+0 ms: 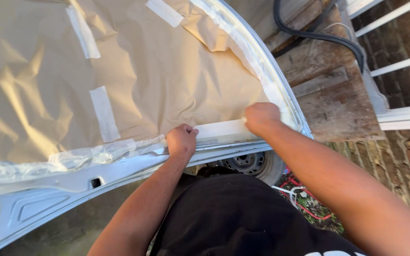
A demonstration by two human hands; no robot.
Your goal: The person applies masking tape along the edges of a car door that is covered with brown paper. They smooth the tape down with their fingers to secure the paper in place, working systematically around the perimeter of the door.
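Two hands work one strip of pale masking tape (221, 129) that lies along the lower edge of the brown masking paper (167, 76), right where the paper meets the silver-grey car panel (39, 199). Left hand (181, 141) is curled w/ knuckles up, thumb pressing on the strip's left end. Right hand (261, 117) is closed in a loose fist at the strip's right end, near the panel's rounded corner — fingertips hidden under the hand, so can't tell if it pinches the tape or only presses it.

Step in hand, by my read: sealing the paper's bottom edge to the panel, strip stretched between both hands and partly down. Next move prob. calls for smoothing along the strip w/ firm, even pressure, keeping it straight on the panel lip and free of wrinkles; the curved corner will need the tape eased round it.

Further out: more tape strips (104, 114) hold the paper higher up, and crinkled clear plastic film (91, 154) sits along the edge to the left. Below the panel a wheel (247, 163) shows — beside it red cable (304, 199) on the ground. Weathered wood boards (328, 90) w/ a black hose (319, 35) lie to the right.
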